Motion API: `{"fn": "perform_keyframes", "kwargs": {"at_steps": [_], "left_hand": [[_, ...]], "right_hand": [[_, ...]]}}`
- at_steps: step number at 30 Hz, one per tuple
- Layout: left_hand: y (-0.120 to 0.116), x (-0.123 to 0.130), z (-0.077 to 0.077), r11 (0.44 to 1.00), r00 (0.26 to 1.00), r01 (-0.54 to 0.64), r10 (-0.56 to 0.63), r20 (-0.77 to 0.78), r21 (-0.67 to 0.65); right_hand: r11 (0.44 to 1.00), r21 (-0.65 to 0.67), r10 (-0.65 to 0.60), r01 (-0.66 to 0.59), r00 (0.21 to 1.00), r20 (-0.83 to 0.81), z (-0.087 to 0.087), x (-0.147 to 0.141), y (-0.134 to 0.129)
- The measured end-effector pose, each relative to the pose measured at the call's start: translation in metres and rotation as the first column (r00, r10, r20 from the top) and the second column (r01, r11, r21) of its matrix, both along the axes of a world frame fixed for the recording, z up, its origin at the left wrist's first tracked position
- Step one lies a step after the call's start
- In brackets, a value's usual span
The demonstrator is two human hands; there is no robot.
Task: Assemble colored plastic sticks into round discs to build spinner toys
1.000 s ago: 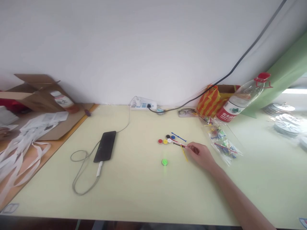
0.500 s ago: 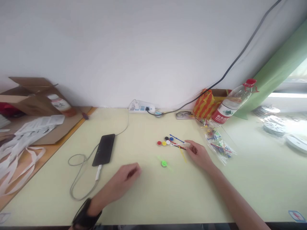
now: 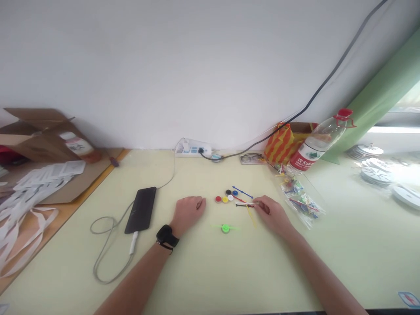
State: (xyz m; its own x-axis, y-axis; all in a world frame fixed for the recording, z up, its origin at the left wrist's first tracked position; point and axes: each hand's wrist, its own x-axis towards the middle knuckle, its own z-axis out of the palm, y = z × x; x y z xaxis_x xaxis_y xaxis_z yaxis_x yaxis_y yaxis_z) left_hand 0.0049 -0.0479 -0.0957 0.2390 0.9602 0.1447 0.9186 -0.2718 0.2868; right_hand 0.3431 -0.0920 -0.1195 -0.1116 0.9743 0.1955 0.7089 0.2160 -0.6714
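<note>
While the left hand (image 3: pixel 187 214) rests curled at lower centre, its grip impossible to tell, the right hand (image 3: pixel 271 215) seems at the gripping step, pinching the white stick (image 3: pixel 244 204) right of centre, where lifting would call for clearing the yellow stick (image 3: pixel 251 215).

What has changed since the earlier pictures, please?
The left hand has entered and moved forward and right. The slim white plastic arrow at the right hand has swung alongside the slim black arrow; the slim green pointer has turned crosswise. The small round coloured discs and black rectangular phone stayed.
</note>
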Motion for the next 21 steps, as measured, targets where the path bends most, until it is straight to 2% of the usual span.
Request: {"fn": "perform_keyframes", "kwargs": {"at_steps": [9,16,21], "left_hand": [[0.002,-0.007,0.002,0.998,0.987,0.018,-0.008,0.16,-0.061],[-0.002,-0.007,0.007,0.995,0.953,0.088,-0.07,0.296,-0.049],[-0.003,-0.006,0.007,0.991,0.964,0.109,-0.086,0.252,-0.077]], "right_hand": [[1.0,0.008,-0.008,0.008,0.999,0.048,0.005,-0.003,-0.002],[0.996,0.055,-0.07,0.07,0.998,0.003,-0.001,0.002,-0.003],[0.994,0.036,-0.098,0.1,0.994,-0.052,-0.005,0.007,-0.001]]}}
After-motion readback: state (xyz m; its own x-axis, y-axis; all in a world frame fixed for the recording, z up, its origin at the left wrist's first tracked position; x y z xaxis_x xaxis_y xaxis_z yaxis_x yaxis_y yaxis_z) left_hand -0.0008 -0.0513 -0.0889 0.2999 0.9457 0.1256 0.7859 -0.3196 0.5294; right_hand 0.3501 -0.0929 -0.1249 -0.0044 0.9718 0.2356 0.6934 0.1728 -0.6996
